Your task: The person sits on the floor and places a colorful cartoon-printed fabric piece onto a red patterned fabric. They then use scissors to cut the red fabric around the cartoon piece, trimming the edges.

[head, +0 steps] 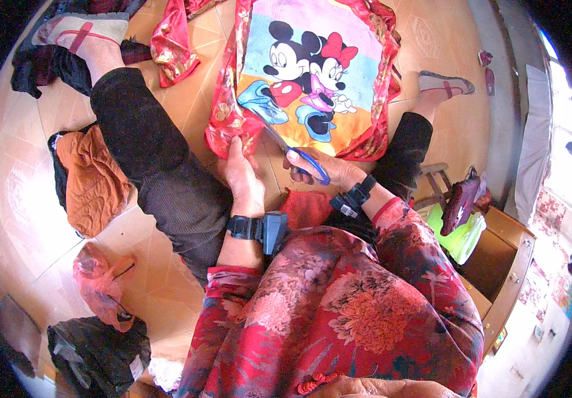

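My left hand [242, 171] pinches the lower left corner of a shiny red patterned fabric border [226, 117], thumb on top. In my right hand [328, 166] is a pair of scissors with blue handles [311, 161]. Their blades [272, 130] reach up and left along the join between the red border and a plush cloth panel [311, 82] printed with two cartoon mice. Whether the blades are parted I cannot tell. The panel is spread in front of me, its top edge cut off by the view.
A red fabric strip [171, 49] lies on the tiled floor at upper left. Orange cloth [92, 179], a pink plastic bag [99, 283] and a black bag [102, 353] lie to the left. At right, a green bag [457, 234] hangs by a wooden cabinet [507, 263] near a small stool [433, 184].
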